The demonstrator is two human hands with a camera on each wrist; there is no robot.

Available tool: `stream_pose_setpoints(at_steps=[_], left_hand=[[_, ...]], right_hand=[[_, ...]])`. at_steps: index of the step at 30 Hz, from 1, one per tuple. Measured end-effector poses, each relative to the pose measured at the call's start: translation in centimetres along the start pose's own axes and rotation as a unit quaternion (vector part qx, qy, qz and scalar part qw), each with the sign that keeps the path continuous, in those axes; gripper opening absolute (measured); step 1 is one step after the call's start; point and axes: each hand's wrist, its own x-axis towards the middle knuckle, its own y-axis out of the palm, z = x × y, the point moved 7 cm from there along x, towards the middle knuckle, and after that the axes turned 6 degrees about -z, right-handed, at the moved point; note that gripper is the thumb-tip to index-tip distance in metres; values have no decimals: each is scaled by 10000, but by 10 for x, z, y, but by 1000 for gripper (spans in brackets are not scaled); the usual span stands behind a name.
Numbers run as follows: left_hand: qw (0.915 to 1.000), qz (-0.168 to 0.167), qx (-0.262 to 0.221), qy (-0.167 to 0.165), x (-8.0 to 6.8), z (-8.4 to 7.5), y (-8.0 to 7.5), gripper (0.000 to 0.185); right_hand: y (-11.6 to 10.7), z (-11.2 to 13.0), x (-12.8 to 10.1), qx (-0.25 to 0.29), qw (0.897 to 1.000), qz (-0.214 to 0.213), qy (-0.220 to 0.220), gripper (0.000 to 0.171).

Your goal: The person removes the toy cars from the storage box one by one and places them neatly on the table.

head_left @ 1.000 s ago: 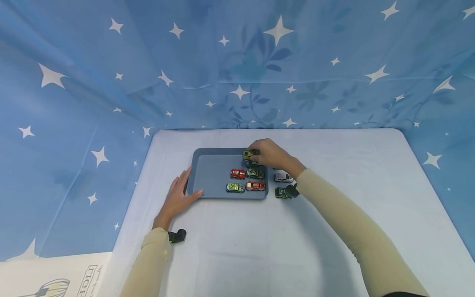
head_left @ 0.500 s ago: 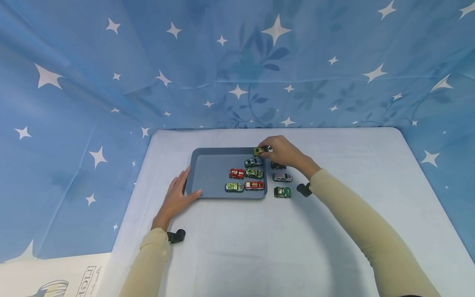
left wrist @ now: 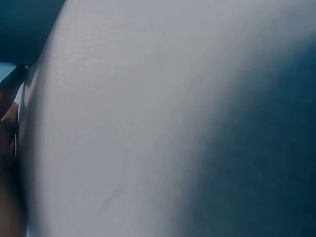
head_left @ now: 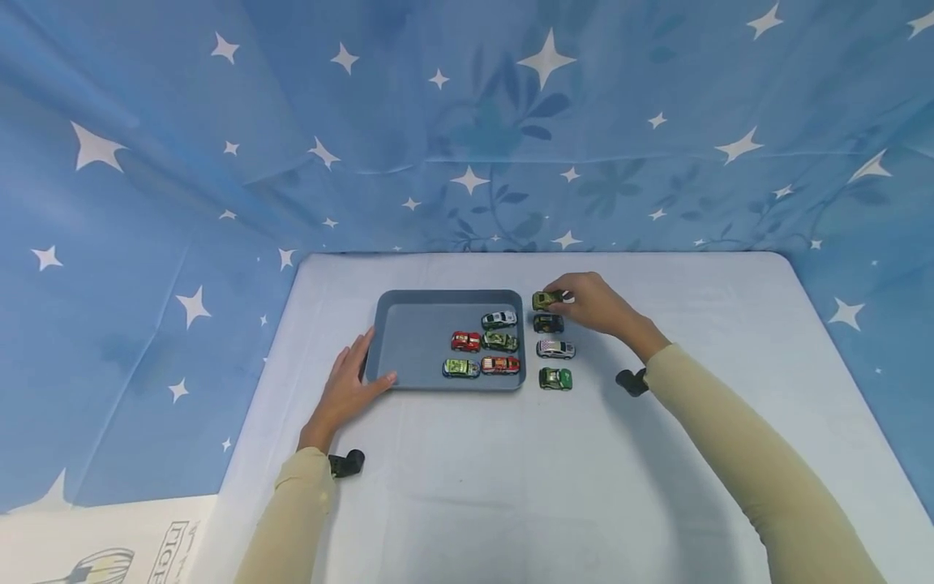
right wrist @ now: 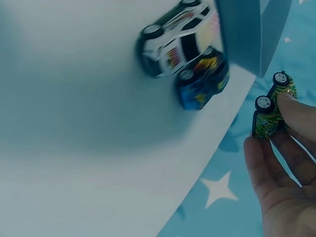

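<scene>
My right hand (head_left: pixel 594 304) pinches a green patterned toy car (right wrist: pixel 271 111) between thumb and fingers, just right of the tray's far right corner. Below it on the table a black toy car (head_left: pixel 548 324), a white toy car (head_left: pixel 556 349) and a green toy car (head_left: pixel 556 379) form a column. My left hand (head_left: pixel 349 393) rests with fingers spread at the left edge of the grey-blue tray (head_left: pixel 409 341), thumb on its near rim. Inside the tray's right half sit a white-and-green car (head_left: pixel 499 319), a camouflage car (head_left: pixel 499 341), a red car (head_left: pixel 465 341) and others.
The white-covered table (head_left: pixel 452 487) backs onto a blue star-patterned curtain (head_left: pixel 467 122). A printed sheet (head_left: pixel 109 543) lies at the lower left. In the right wrist view the tray wall (right wrist: pixel 242 34) stands beside the cars.
My right hand has lifted the green patterned car out of the tray's far right corner and carried it right, past the rim. My left hand has stayed in place.
</scene>
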Motion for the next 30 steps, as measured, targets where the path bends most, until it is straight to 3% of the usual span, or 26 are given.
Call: stream_pose_setpoints(at_steps=[11, 30], left_hand=[[10000, 28, 18, -85, 2, 4, 1, 101], [10000, 6, 19, -36, 0, 3, -1, 103]], right_hand=[[-10, -31, -25, -76, 9991, -93, 417, 31], [-21, -60, -52, -208, 9965, -70, 810, 33]])
